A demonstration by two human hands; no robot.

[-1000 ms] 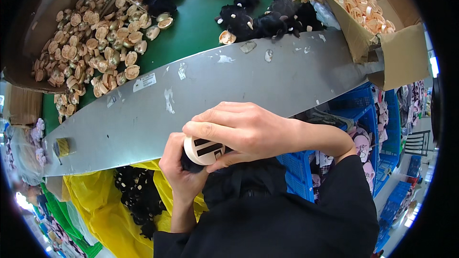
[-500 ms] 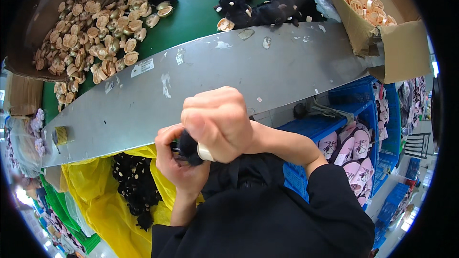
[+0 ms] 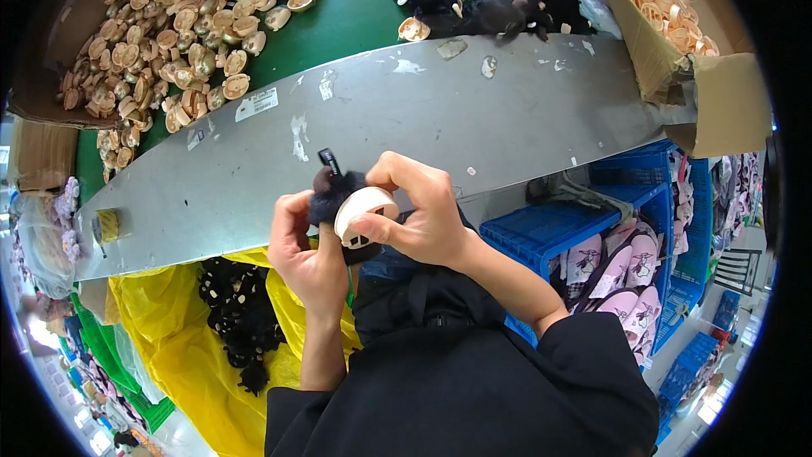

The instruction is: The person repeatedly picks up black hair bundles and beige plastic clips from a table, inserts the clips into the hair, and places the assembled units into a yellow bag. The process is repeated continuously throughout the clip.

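Observation:
My left hand is closed around a small black plush piece, with a black tag sticking up from its top. Against the plush's right side sits a round beige plastic part with slots in its face. My right hand grips this part, its thumb pressed on the slotted face and its fingers curled behind. Both hands are close together over the near edge of the grey metal table border. How the plastic part joins the plush is hidden by the fingers.
A cardboard box of beige and gold shell-like parts stands far left. Black plush pieces lie on the green surface. Beige rings fill the right box. Below are a yellow bag and blue crates with pink slippers.
My right hand has opened from a fist over the plush into a thumb-and-finger grip, moving slightly right. The plastic part's slotted face and the black tag have come into view.

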